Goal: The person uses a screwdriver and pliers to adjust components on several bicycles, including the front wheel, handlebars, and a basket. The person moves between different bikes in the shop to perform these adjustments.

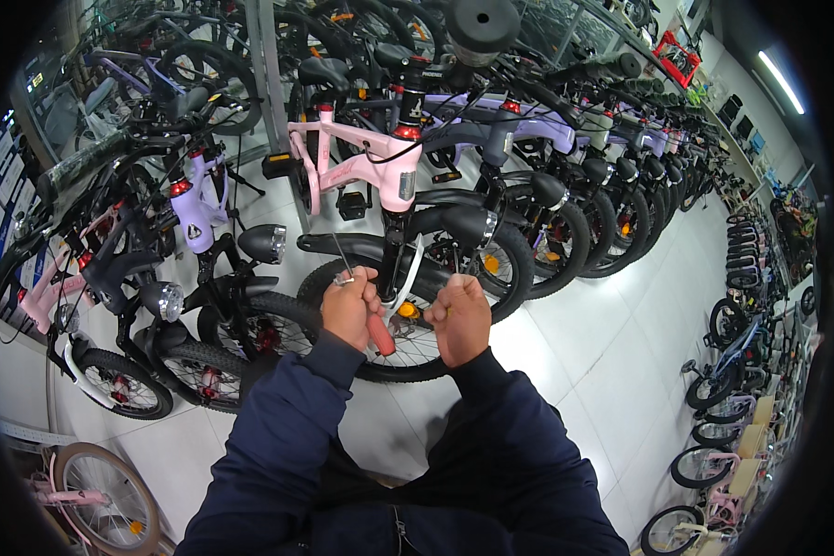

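The left hand [348, 310] and right hand [461, 320] meet before the pink bike [401, 176], in the row along the floor's [588, 366] far edge, its white fender [407, 280] between them. The left is curled round a red screwdriver [380, 335], best angled clear of paint; the right's fingertips are pinched, on what I cannot tell.

Reads as a bicycle shop, with bikes [195, 215] packed left of the pink bicycle [399, 176], a long row [595, 170] to its right, another line [730, 354] farther right across pale floor tiles [579, 343].
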A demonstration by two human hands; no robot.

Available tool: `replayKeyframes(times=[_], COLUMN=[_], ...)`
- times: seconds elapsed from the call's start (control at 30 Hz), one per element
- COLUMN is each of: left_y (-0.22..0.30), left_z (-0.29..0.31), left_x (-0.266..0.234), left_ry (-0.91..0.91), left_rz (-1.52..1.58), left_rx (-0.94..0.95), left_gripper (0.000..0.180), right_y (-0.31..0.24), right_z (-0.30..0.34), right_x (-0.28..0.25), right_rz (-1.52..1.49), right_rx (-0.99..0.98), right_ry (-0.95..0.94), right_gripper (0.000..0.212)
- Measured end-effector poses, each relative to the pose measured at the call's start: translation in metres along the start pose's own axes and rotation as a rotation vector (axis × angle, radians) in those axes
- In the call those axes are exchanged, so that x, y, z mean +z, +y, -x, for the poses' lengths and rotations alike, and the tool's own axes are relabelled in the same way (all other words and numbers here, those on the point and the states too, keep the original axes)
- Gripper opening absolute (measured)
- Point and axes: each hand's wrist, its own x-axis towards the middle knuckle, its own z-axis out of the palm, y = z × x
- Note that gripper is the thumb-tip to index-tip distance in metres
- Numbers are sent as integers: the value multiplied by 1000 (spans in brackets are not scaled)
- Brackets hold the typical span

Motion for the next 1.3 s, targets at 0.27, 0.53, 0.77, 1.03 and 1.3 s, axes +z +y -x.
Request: replayKeyframes(times=[0.27,0.53,0.77,1.03,1.3], left_y=[1,9,17,21,15], left_z=[1,7,8,10,8], left_x=[1,-1,-3,-1,-2], left_ry=[25,92,116,131,153], left_rz=[-19,-119,-170,-136,-208], left_rx=[16,66,101,92,98], left_gripper=[20,18,14,14,14], right_y=[2,-2,-4,-30,-93], right_z=[23,21,17,7,-62], right_x=[-2,0,-2,-8,-90], right_rz=[686,778,745,645,554], right_rx=[-210,-196,-225,-405,-435], right_ry=[-256,-279,-252,-96,359], right_gripper=[21,43,38,39,33])
